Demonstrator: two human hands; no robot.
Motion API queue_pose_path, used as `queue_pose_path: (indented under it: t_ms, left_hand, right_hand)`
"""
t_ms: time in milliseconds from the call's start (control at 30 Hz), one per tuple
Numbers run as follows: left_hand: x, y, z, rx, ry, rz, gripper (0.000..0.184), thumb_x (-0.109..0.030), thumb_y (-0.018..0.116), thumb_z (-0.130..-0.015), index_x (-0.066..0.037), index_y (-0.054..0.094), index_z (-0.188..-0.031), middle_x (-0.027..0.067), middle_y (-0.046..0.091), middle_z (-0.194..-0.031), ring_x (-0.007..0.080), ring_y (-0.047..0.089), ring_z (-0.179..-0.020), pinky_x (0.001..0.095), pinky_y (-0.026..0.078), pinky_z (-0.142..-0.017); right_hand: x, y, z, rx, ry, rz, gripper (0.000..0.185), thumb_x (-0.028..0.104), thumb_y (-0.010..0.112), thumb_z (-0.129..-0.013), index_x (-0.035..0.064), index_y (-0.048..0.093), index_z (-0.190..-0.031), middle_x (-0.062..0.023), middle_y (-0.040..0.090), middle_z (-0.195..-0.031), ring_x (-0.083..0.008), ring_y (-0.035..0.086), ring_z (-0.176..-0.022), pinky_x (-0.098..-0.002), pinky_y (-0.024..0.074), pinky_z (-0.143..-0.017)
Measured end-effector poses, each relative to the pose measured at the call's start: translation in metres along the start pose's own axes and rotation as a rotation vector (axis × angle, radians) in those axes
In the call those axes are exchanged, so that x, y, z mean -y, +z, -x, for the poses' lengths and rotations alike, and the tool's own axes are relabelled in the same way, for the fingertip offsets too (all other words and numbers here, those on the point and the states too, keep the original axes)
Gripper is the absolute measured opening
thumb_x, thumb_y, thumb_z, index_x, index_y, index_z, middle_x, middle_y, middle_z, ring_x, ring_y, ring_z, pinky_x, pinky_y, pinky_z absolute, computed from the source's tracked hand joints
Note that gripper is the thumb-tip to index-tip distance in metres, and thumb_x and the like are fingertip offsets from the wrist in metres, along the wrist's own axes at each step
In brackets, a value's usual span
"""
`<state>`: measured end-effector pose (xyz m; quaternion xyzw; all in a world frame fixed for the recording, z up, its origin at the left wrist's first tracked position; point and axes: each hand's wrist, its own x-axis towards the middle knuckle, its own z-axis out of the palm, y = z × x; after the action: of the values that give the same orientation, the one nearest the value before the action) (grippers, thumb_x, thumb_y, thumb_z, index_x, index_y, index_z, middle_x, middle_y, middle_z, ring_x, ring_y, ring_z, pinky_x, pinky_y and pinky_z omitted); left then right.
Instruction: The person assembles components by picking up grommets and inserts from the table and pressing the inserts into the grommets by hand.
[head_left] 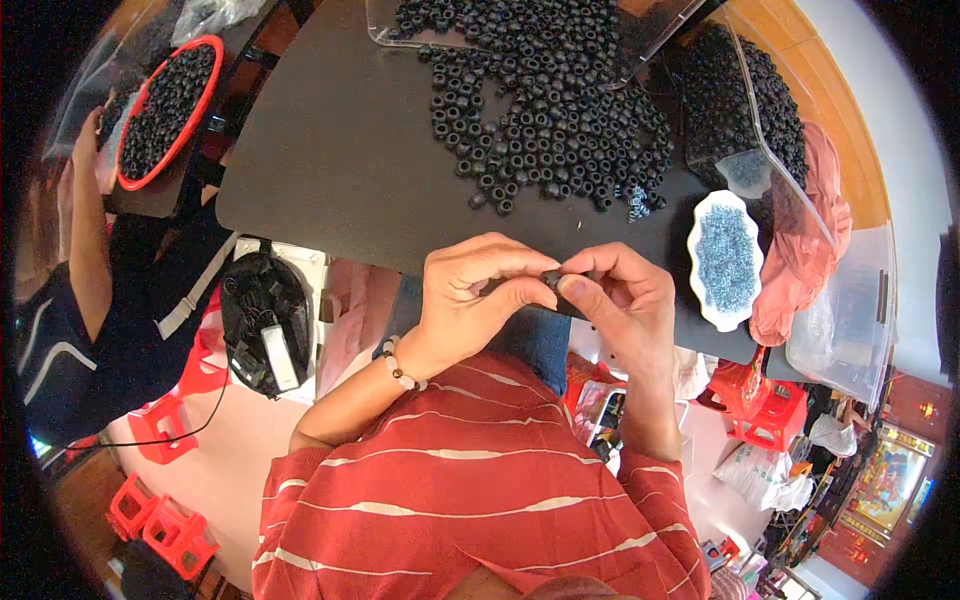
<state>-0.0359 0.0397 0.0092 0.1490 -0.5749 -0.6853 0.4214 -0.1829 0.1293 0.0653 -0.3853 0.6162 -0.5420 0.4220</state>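
My left hand [480, 283] and my right hand [617, 287] meet at the table's front edge, thumbs and forefingers pinched together on a small black piece [553, 279]. Fingertips cover most of that piece. Beyond them, many loose black ring-shaped pieces [560, 110] are spread over the dark table [330, 150]. A few small clear-blue bits [638, 202] lie at the near right edge of the pile. To the right of my right hand stands a white scalloped dish [697, 265] filled with small blue pieces [727, 258].
A clear bin [755, 95] of black pieces stands at the back right, beside a pink cloth [800, 290]. At left, a co-worker's arm [90, 230] is near a red-rimmed basket [215, 90]. A black mesh bag [262, 320] and red stools [180, 535] are below.
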Motion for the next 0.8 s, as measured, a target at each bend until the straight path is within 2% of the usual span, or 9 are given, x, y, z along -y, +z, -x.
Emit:
queue_pose_path:
  t_ms: [67, 133, 233, 333, 533, 633, 800]
  left_hand:
    - [-0.001, 0.006, 0.002, -0.07, -0.07, 0.163, 0.018, -0.003, 0.07, -0.083, 0.003, 0.068, -0.1, 0.0076, 0.065, -0.089, 0.0116, 0.064, -0.078, 0.0228, 0.052, -0.067]
    - [0.005, 0.006, 0.002, -0.11, -0.098, 0.163, 0.021, -0.006, 0.071, -0.082, 0.002, 0.068, -0.101, 0.0074, 0.065, -0.086, 0.0112, 0.063, -0.072, 0.0215, 0.051, -0.064]
    - [0.004, 0.007, 0.002, -0.135, -0.156, 0.188, 0.023, -0.011, 0.07, -0.084, 0.001, 0.067, -0.104, 0.0067, 0.066, -0.085, 0.0107, 0.063, -0.069, 0.0211, 0.051, -0.063]
    - [0.007, 0.003, 0.004, -0.125, -0.188, 0.193, 0.026, -0.015, 0.07, -0.085, 0.001, 0.067, -0.106, 0.0067, 0.067, -0.085, 0.0109, 0.063, -0.07, 0.0219, 0.051, -0.064]
    - [0.006, 0.004, 0.007, -0.133, -0.312, 0.319, 0.032, -0.02, 0.07, -0.084, 0.0, 0.066, -0.108, 0.0072, 0.067, -0.087, 0.0118, 0.063, -0.072, 0.0245, 0.051, -0.066]
    - [0.004, 0.004, 0.01, -0.138, -0.36, 0.354, 0.033, -0.021, 0.07, -0.084, 0.0, 0.066, -0.109, 0.0071, 0.068, -0.087, 0.012, 0.063, -0.072, 0.0249, 0.052, -0.065]
    - [-0.001, 0.002, 0.013, -0.114, -0.412, 0.357, 0.033, -0.02, 0.07, -0.085, 0.0, 0.065, -0.111, 0.0071, 0.068, -0.087, 0.0119, 0.063, -0.071, 0.0252, 0.052, -0.064]
  right_hand:
    - [0.001, -0.002, 0.0, 0.02, 0.046, 0.008, 0.018, 0.012, 0.064, -0.09, 0.0007, 0.066, -0.104, 0.0006, 0.061, -0.079, -0.004, 0.052, -0.07, -0.0176, 0.0402, -0.062]
    - [0.003, -0.008, -0.001, 0.042, 0.093, 0.071, 0.024, 0.015, 0.06, -0.093, -0.0009, 0.065, -0.109, -0.0002, 0.062, -0.08, -0.0044, 0.053, -0.07, -0.0172, 0.0401, -0.062]
    - [-0.01, -0.013, -0.004, 0.091, 0.026, -0.144, 0.029, 0.019, 0.053, -0.097, -0.0028, 0.063, -0.113, -0.0013, 0.063, -0.082, -0.005, 0.053, -0.069, -0.0171, 0.0402, -0.061]
    - [-0.014, -0.011, -0.003, 0.058, 0.053, -0.364, 0.03, 0.019, 0.051, -0.098, -0.0035, 0.061, -0.114, -0.003, 0.064, -0.084, -0.0062, 0.055, -0.068, -0.0185, 0.0433, -0.061]
    - [-0.019, -0.013, 0.003, 0.032, 0.115, -0.334, 0.026, 0.019, 0.055, -0.096, -0.0016, 0.06, -0.109, -0.0103, 0.069, -0.094, -0.0087, 0.061, -0.072, -0.0227, 0.051, -0.066]
    - [-0.024, -0.016, 0.002, 0.003, 0.116, -0.348, 0.022, 0.019, 0.058, -0.094, 0.0003, 0.061, -0.105, -0.0124, 0.069, -0.097, -0.0089, 0.061, -0.074, -0.0227, 0.0514, -0.065]
    - [-0.032, -0.019, 0.002, -0.024, 0.084, -0.37, 0.018, 0.018, 0.062, -0.091, 0.0026, 0.063, -0.101, -0.0099, 0.069, -0.094, -0.0088, 0.06, -0.076, -0.0214, 0.0494, -0.062]
